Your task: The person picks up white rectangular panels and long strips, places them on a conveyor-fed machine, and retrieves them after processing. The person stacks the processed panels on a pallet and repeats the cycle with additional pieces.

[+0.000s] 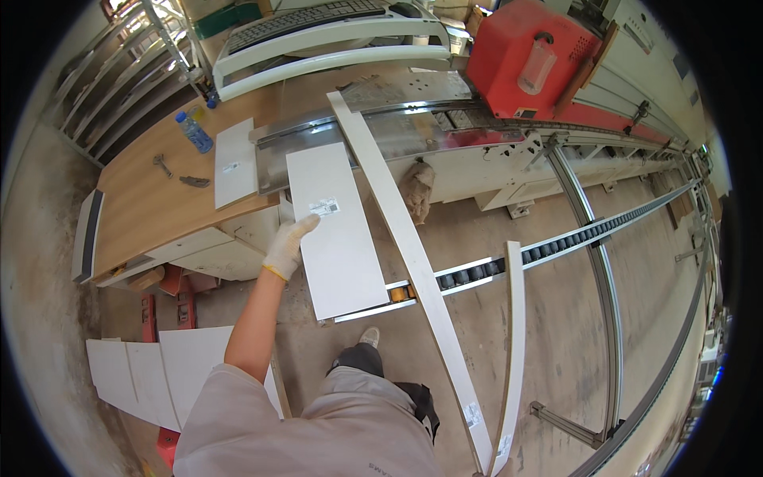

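My left hand (288, 248), in a pale work glove, grips the left edge of a white rectangular panel (342, 262). Its fingertips lie over the panel's top beside a printed label (324, 207); any fingers underneath are hidden. The panel's near end reaches over a roller rail (469, 276), and its far end lies by the machine's metal table (318, 151). A long narrow white strip (405, 238) slants across the rail just right of the panel. A shorter white strip (515, 334) lies farther right. My right hand does not show.
Left of the panel is a wooden worktop (151, 215) with a smaller white panel (236, 163), a bottle (193, 131) and a wrench (162, 165). A red machine housing (532, 60) stands at the back. White boards (143, 378) lie low at left; a metal frame post (608, 310) rises at right.
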`<action>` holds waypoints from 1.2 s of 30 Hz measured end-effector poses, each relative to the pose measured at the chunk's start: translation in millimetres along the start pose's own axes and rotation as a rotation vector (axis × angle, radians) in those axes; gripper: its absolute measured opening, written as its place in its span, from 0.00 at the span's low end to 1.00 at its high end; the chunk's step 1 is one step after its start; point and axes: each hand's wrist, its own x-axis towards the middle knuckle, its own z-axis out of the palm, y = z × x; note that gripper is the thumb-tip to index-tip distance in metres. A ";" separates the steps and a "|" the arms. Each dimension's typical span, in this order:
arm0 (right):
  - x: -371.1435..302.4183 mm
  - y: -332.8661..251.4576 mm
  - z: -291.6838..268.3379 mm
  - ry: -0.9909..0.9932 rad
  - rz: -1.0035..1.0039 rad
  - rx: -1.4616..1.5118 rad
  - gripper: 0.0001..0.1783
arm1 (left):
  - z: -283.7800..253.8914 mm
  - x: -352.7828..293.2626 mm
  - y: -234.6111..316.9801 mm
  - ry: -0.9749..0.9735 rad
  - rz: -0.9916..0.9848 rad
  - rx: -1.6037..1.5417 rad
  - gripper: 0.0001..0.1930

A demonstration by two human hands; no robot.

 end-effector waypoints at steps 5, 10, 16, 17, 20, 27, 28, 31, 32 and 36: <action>10.0 -0.6 -14.1 -0.035 0.095 -0.010 0.58 | 20.3 4.2 -36.6 -0.043 0.010 -0.055 0.26; 27.3 14.1 -22.2 -0.049 0.097 -0.064 0.56 | 10.1 4.3 -38.7 -0.030 0.084 0.177 0.30; 32.9 34.5 -15.8 -0.050 0.103 0.008 0.53 | 59.9 -34.1 -3.3 0.808 0.501 1.296 0.29; 31.5 37.3 -14.0 -0.018 0.057 -0.002 0.53 | 83.7 -40.1 0.6 0.631 0.520 1.455 0.28; 28.9 42.6 -12.2 0.008 0.001 0.019 0.52 | 153.2 -54.1 6.1 0.249 0.739 1.694 0.26; 25.4 37.3 -20.0 0.004 -0.031 -0.067 0.50 | 228.5 -18.0 -0.3 0.269 0.405 1.533 0.27; 24.9 36.1 -21.1 -0.022 0.021 -0.087 0.50 | 227.1 -17.6 -1.3 0.275 0.399 1.505 0.28; 25.5 34.6 -23.7 -0.100 0.127 -0.109 0.49 | 221.4 -19.7 -3.2 0.243 0.365 1.386 0.27; 26.2 34.9 -24.3 -0.125 0.133 -0.094 0.49 | 220.1 -20.3 -3.6 0.248 0.334 1.342 0.27; 27.9 37.1 -26.4 -0.135 0.003 -0.056 0.49 | 222.6 -18.3 -5.6 0.299 0.272 1.242 0.26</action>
